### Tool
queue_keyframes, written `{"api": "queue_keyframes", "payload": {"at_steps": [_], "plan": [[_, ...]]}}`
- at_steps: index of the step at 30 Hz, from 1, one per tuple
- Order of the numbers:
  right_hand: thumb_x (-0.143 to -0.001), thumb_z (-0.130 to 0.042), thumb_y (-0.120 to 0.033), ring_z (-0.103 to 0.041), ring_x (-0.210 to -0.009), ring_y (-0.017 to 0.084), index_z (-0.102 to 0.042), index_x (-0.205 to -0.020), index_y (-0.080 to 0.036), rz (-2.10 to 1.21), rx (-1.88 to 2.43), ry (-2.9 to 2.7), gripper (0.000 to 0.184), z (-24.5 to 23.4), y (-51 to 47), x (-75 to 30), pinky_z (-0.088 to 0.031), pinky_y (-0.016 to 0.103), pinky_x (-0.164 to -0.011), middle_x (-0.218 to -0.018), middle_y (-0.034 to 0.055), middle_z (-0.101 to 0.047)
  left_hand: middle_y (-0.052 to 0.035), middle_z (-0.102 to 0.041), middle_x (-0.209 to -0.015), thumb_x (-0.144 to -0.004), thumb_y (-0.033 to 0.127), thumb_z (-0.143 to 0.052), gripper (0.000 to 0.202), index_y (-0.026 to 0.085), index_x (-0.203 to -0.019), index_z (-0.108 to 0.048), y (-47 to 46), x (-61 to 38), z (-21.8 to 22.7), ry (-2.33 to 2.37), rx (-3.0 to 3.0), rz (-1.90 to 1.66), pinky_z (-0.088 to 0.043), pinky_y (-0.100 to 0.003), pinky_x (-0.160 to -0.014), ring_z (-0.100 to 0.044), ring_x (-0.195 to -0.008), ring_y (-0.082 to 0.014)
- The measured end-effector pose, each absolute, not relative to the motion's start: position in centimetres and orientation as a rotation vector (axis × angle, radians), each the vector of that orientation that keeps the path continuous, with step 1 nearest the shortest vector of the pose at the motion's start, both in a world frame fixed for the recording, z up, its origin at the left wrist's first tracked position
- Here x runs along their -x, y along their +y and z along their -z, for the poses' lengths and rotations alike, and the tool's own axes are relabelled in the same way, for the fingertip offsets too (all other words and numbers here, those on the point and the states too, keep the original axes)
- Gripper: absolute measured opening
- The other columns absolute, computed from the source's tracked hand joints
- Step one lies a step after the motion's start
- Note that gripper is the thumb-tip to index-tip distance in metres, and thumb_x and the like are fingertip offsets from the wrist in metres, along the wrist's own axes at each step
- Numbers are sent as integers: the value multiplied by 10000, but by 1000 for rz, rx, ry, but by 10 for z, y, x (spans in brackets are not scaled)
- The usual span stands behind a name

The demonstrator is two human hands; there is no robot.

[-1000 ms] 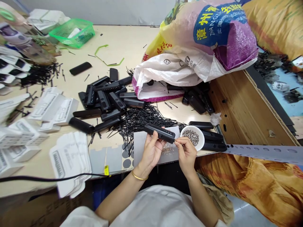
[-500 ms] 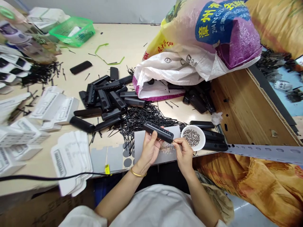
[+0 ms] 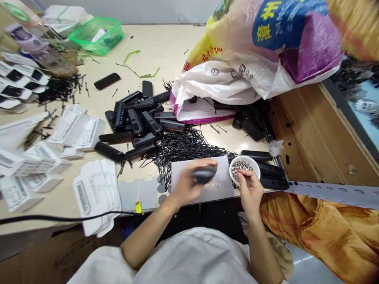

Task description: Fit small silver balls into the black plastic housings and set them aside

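Observation:
My left hand [image 3: 187,184] is closed round a long black plastic casing [image 3: 204,174], smeared by motion and seen nearly end-on. Hand and casing are above a grey sheet [image 3: 223,195], where small pale bits [image 3: 212,184] lie scattered. At the near rim of a white bowl [image 3: 257,167], my right hand [image 3: 251,193] has thumb and fingers pinched together. Anything between those fingertips is too small to make out. Small shiny metal pieces [image 3: 240,165] fill the bowl. Thin black sticks [image 3: 189,146] are heaped just behind the sheet.
More black casings [image 3: 142,122] lie piled behind the sticks, and several [image 3: 271,169] beside the bowl. A large printed sack [image 3: 222,86] slumps at the back right, near a wooden panel [image 3: 314,126]. White cartons [image 3: 71,126], flat white cards [image 3: 97,193] and a black cable [image 3: 65,217] occupy the left.
My right hand has left the casing's end and moved right to the bowl. My left hand has turned the casing over toward end-on. The view has shifted slightly.

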State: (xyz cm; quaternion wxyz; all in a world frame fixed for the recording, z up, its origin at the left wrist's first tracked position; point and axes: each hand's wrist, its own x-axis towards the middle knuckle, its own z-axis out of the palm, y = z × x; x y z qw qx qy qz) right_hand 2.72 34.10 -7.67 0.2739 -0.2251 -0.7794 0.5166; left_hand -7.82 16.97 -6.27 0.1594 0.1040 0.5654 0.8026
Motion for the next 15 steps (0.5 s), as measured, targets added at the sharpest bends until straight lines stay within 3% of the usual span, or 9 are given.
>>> {"api": "queue_keyframes", "payload": {"at_steps": [2,5,8,11,15], "plan": [[-908,-563,-357,-594,-859,134,-639,-899,-112,-1363,592,-2117,256,75,344,-27,-471,242,-796,-906,66,-612,-80,-682,-997,-708,312,-769,323,183,-964,-620,181,80,66,1637,-273,-2247,-493,-404,-948,-656,-967,-221],[-900,-571,-371,-592,-870,139,-643,-891,-109,-1343,609,-2132,271,75,350,-28,-471,253,-814,-917,69,-616,-95,-659,-1097,-757,410,-730,498,194,-1143,-501,191,90,60,1494,-22,-2311,-497,-394,-938,-647,-1012,-208],[-888,-583,-410,-593,-870,149,-644,-900,-104,-1346,672,-2118,312,79,353,-31,-472,268,-817,-926,78,-618,-100,-655,-1101,-695,466,-772,623,189,-1156,-458,188,100,49,1257,171,-2301,-515,-385,-896,-650,-1001,-217],[-885,-578,-432,-592,-878,160,-641,-907,-102,-1378,690,-2126,337,82,353,-29,-470,282,-822,-932,87,-618,-87,-659,-1088,-652,440,-809,609,176,-1097,-488,182,105,41,1171,255,-2286,-538,-339,-819,-663,-931,-201],[-871,-587,-467,-587,-913,173,-620,-953,-107,-1522,646,-2109,371,73,348,-11,-480,308,-843,-979,105,-610,-71,-667,-994,-725,377,-772,451,152,-1036,-536,180,109,34,1071,224,-2237,-548,-306,-752,-667,-838,-181]]}}
